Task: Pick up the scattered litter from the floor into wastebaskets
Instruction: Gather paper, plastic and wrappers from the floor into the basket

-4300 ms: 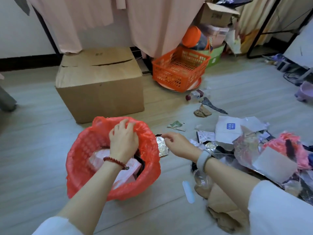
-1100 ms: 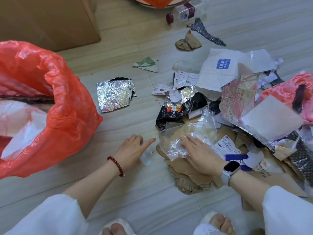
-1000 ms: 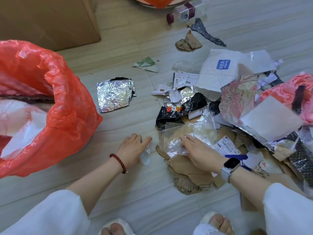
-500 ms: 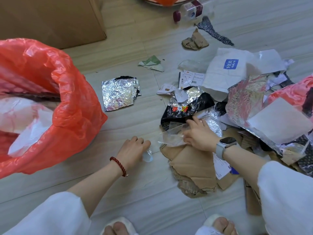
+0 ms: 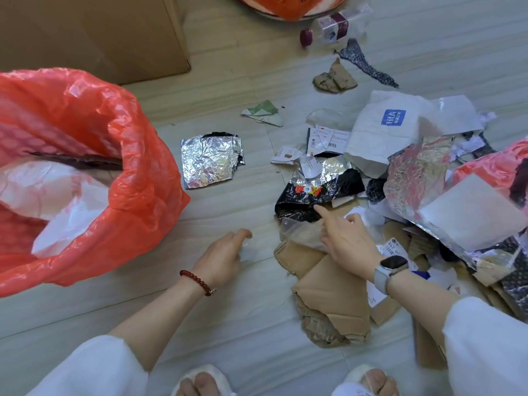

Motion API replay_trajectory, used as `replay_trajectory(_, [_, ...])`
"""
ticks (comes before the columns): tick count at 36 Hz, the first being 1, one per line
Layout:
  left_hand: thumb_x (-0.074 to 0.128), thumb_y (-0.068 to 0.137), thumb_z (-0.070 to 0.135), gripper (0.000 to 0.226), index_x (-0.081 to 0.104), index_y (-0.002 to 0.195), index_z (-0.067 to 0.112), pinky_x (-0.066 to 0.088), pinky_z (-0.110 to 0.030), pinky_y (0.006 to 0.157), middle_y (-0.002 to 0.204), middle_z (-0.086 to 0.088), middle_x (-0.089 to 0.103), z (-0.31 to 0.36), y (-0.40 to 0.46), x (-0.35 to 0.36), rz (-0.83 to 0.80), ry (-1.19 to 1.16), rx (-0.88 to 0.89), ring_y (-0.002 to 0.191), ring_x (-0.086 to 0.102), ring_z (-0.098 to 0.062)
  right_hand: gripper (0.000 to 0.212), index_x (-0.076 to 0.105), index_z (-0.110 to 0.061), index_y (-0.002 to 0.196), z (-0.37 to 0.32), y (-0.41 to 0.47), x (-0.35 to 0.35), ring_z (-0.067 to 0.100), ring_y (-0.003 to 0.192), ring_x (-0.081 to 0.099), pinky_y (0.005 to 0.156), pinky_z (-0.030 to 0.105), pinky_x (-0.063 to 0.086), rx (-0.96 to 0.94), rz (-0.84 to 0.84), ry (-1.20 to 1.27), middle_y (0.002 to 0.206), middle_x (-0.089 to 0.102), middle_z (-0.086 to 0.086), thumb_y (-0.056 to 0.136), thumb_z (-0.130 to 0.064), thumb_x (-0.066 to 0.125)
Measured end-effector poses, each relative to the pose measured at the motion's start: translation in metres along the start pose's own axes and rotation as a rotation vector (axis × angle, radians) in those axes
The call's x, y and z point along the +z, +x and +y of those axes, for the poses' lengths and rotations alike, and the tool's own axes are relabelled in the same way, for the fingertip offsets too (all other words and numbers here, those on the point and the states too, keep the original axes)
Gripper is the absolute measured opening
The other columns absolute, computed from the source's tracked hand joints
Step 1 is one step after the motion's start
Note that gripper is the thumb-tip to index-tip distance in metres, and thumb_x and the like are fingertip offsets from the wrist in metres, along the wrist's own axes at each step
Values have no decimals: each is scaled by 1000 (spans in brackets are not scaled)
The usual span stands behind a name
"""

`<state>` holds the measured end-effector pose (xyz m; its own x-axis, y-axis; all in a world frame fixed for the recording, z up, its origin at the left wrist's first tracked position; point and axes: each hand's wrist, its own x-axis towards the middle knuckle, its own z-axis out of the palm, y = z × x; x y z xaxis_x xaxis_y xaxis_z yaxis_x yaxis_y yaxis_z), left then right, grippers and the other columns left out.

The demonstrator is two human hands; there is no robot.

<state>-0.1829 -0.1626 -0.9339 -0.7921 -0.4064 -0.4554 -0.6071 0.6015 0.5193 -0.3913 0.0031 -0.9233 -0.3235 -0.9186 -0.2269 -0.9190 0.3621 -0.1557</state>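
Observation:
A wastebasket lined with a red plastic bag [image 5: 134, 167] stands at the left with white wrapping inside. Litter is heaped on the floor at the right. My left hand [image 5: 221, 260] is low on the floor beside the basket, its fingers curled, pinching a small clear plastic scrap [image 5: 247, 251]. At the heap's near edge my right hand [image 5: 344, 242] grips a crumpled clear plastic bag [image 5: 300, 232], its index finger stretched toward a black foil wrapper [image 5: 317, 195]. Torn brown cardboard [image 5: 331, 292] lies under that hand.
A silver foil sheet [image 5: 211, 161] lies between basket and heap. A white bag with a blue label [image 5: 391, 124], paper scraps, a plastic bottle [image 5: 331, 27] and an orange basket [image 5: 285, 7] lie farther off. A cardboard box [image 5: 100, 30] stands at the top left. My feet are at the bottom edge.
My right hand has gathered the clear plastic bag off the cardboard and slid toward the black wrapper. My left hand's fingers have curled round the small clear scrap.

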Motion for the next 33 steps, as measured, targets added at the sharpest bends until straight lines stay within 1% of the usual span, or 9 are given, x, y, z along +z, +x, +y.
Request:
replay_trajectory(5, [47,80,0,53,42,129,19,35,-25,74,100,-7,56,29,-1,-39,282,-158,26,98,56,-26,20,51,-16,112,-11,18,-39,21,87,57,86,30,31,7,145,204,88,63,-3,92,-18,46])
replay_trajectory(9, [49,78,-2,58,43,132,19,40,-26,77,95,0,52,58,-7,-87,507,-242,147,85,52,-17,12,56,-7,98,-34,40,-93,22,77,58,74,38,48,67,273,523,83,61,2,90,-16,56])
replay_trajectory(11, [49,78,-6,61,42,134,17,37,-11,78,102,1,50,70,-14,-116,622,-273,201,86,48,-11,5,52,-10,90,-50,53,-124,24,74,58,72,35,47,52,356,643,77,59,2,89,-12,56])
replay_trajectory(14, [50,78,-10,63,40,136,14,35,-6,75,106,-1,49,75,-27,-163,832,-289,232,82,48,-12,18,45,-15,77,-76,71,-171,2,65,53,59,10,39,58,465,855,68,50,-7,89,-7,55])
replay_trajectory(20, [51,79,-5,61,41,136,14,36,-8,75,114,0,46,35,-67,-242,1164,-270,48,93,45,-10,35,41,-20,63,-144,107,-243,-5,47,37,52,10,32,-83,628,1258,58,36,-8,87,-4,60])
replay_trajectory(27, [64,69,38,69,46,133,18,40,-34,95,122,-13,57,-35,-119,-262,879,-161,-328,113,51,-31,41,39,-24,64,-236,127,-266,-9,48,43,53,6,34,-414,525,1342,48,45,-16,86,6,57])
replay_trajectory(30, [60,65,51,78,45,134,18,33,-46,104,138,-12,45,-64,-138,-255,683,-78,-577,129,38,-33,23,53,-20,75,-264,133,-234,-8,67,51,68,10,40,-480,402,1102,71,51,-9,87,-2,57])
replay_trajectory(31, [63,73,48,73,40,137,21,30,-48,106,144,-9,39,-72,-144,-251,666,-84,-643,133,32,-32,8,58,-12,86,-269,136,-219,4,82,58,78,21,45,-506,359,995,84,59,0,87,-5,54])
replay_trajectory(33, [60,84,35,58,39,138,26,26,-50,105,146,-7,33,-83,-150,-244,743,-100,-731,134,28,-33,27,59,-1,104,-277,141,-191,31,103,57,89,41,45,-563,294,692,110,60,15,81,-7,48])
